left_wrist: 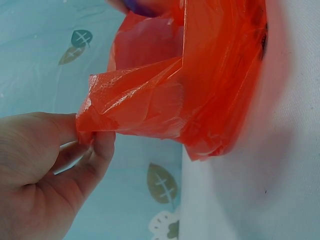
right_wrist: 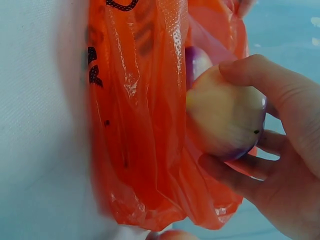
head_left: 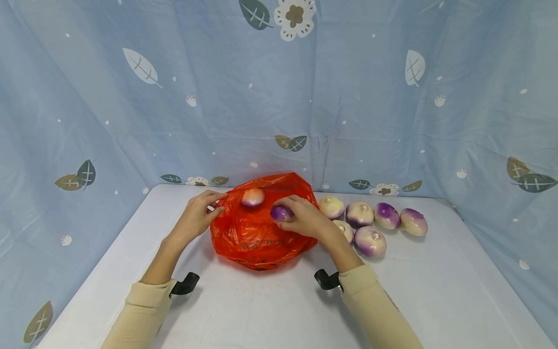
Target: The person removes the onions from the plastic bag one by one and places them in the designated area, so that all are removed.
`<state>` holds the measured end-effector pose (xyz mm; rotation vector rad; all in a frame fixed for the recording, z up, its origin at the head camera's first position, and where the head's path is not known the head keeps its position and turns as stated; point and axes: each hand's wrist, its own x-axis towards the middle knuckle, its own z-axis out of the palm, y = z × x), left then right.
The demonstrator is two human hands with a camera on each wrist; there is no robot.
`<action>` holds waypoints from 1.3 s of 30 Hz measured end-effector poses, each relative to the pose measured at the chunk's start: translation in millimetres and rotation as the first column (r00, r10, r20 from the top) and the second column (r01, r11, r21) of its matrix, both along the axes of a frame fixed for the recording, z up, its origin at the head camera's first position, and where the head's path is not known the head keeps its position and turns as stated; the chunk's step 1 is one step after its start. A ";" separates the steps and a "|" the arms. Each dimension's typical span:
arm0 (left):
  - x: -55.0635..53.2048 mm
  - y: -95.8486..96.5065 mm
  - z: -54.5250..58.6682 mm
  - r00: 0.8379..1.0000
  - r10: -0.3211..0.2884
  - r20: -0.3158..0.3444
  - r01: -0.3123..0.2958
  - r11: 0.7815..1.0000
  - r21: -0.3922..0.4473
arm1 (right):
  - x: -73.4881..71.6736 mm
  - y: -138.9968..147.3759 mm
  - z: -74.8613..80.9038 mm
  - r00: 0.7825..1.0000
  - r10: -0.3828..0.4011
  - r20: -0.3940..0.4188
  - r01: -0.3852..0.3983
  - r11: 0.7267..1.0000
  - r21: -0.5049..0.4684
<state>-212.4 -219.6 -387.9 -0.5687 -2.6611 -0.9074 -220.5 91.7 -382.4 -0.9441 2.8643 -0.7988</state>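
Note:
A red plastic bag [head_left: 261, 252] with dark print stands with its mouth spread wide on the white table. My left hand [head_left: 194, 216] pinches the bag's left rim between thumb and fingers, plain in the left wrist view, where the bag [left_wrist: 215, 85] stretches away from the fingertips. Over the bag's mouth, my right hand [head_left: 302, 216] grips a purple and white turnip [head_left: 281, 213]. In the right wrist view thumb and fingers wrap this turnip [right_wrist: 227, 112] right at the rim. Another turnip [head_left: 253, 198] lies inside the bag toward the back left.
Several more purple and white turnips sit in two loose rows just right of the bag, among them a near one [head_left: 370, 241] and a far-right one [head_left: 414, 222]. A blue curtain [head_left: 370, 121] with leaf patterns hangs behind the white table [head_left: 261, 310].

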 end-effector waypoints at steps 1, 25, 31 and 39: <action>-0.1 -0.1 -0.2 1.000 0.001 0.000 -0.001 1.000 0.000 | 0.4 0.8 0.1 1.000 -0.006 -0.004 0.006 1.000 -0.009; 0.9 0.2 1.5 1.000 -0.001 0.000 0.001 1.000 -0.001 | 22.7 33.8 18.2 0.997 -0.059 -0.051 0.055 0.996 -0.072; 0.5 0.2 0.9 1.000 -0.002 0.005 0.002 1.000 0.000 | 28.8 44.5 21.8 0.996 -0.086 -0.029 0.084 0.994 -0.074; 0.5 -0.5 0.4 1.000 -0.004 -0.006 0.004 1.000 -0.002 | 32.3 62.2 23.2 0.990 -0.095 -0.106 0.088 0.993 -0.074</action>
